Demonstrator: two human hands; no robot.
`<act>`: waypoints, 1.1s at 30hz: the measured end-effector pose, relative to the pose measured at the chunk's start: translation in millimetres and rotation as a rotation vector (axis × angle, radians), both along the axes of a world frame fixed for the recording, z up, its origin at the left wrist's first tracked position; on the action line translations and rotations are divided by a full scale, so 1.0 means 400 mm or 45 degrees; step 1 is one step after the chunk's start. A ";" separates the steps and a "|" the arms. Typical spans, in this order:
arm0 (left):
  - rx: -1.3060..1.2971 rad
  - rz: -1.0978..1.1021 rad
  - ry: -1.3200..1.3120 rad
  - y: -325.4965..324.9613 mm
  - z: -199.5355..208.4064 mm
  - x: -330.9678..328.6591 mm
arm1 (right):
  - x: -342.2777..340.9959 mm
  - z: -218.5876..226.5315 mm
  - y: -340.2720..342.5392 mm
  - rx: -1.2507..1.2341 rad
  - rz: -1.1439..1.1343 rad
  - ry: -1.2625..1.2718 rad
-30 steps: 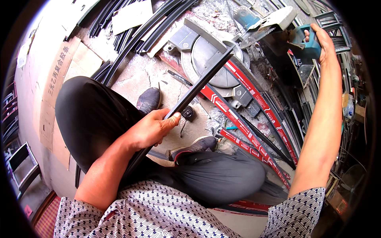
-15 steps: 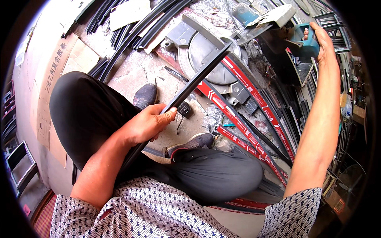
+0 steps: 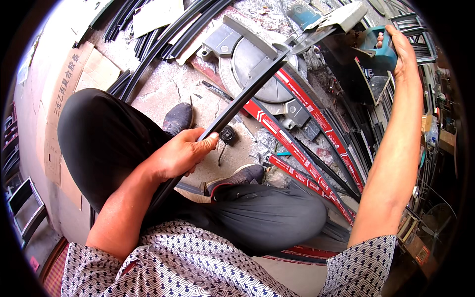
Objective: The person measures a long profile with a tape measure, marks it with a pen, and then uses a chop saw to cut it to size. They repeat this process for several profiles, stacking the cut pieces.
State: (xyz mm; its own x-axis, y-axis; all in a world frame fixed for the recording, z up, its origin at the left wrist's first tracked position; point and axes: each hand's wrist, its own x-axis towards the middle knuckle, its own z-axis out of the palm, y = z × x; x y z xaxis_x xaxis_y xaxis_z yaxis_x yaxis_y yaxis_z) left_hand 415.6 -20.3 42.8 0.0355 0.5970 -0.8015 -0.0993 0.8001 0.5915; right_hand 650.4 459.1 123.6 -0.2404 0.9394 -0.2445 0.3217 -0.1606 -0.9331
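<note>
My left hand (image 3: 185, 153) is closed around a long black profile strip (image 3: 242, 99). The strip slants up and rightward from my lap, and its far end lies over the round grey base of a mitre saw (image 3: 245, 72), against the fence. With arm stretched out, my right hand (image 3: 403, 52) grips the teal handle (image 3: 378, 49) of the saw. The saw's head is raised, and its blade (image 3: 311, 40) stands close to the strip's far end; whether they touch I cannot tell.
Red-labelled strips (image 3: 297, 143) fan out right of the saw base. A black tape measure (image 3: 227, 134) and a marker pen (image 3: 216, 90) lie on the floor near my shoe (image 3: 178, 119). More black strips (image 3: 163, 54) and a cardboard sheet (image 3: 62, 119) lie to the left.
The whole view has shifted a little, so the saw base sits slightly farther left and up. Both hands keep their holds; the strip has hardly moved against the saw.
</note>
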 end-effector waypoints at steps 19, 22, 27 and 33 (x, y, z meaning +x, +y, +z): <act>0.010 -0.040 -0.020 0.003 0.008 -0.001 | 0.003 -0.006 -0.008 0.067 -0.011 -0.072; 0.009 -0.043 -0.016 0.003 0.009 -0.001 | -0.003 -0.006 -0.028 0.085 -0.014 -0.056; 0.008 -0.053 -0.017 0.002 0.007 -0.001 | -0.003 -0.007 -0.035 0.103 0.001 -0.058; 0.009 -0.039 -0.027 -0.001 0.002 0.000 | -0.003 -0.008 -0.042 0.104 -0.004 -0.011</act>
